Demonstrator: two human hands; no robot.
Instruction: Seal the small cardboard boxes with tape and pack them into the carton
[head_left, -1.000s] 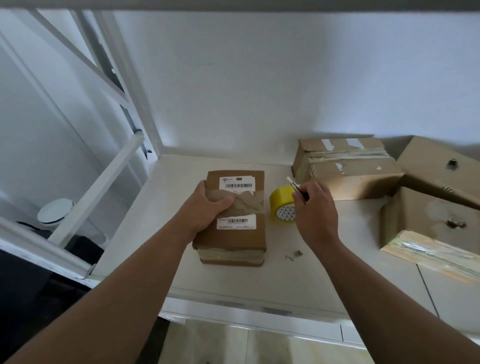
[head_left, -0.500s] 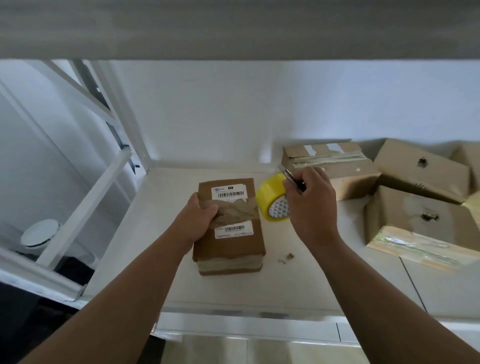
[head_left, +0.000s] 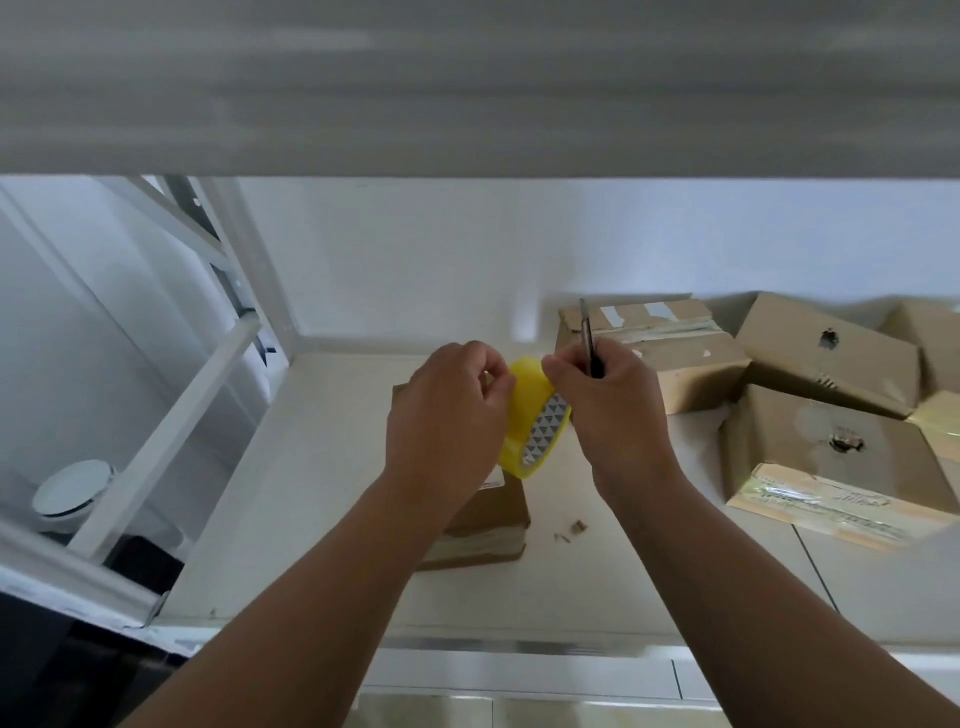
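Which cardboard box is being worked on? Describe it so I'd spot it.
On the white shelf, look left of the brown box cluster. One small box lies alone, partly hidden beneath the left hand and the yellow tape roll, apart from the others.

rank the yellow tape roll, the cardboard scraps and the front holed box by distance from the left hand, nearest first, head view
From the left hand:
1. yellow tape roll, at its fingertips, just right.
2. cardboard scraps, on the table, lower right.
3. front holed box, far right.
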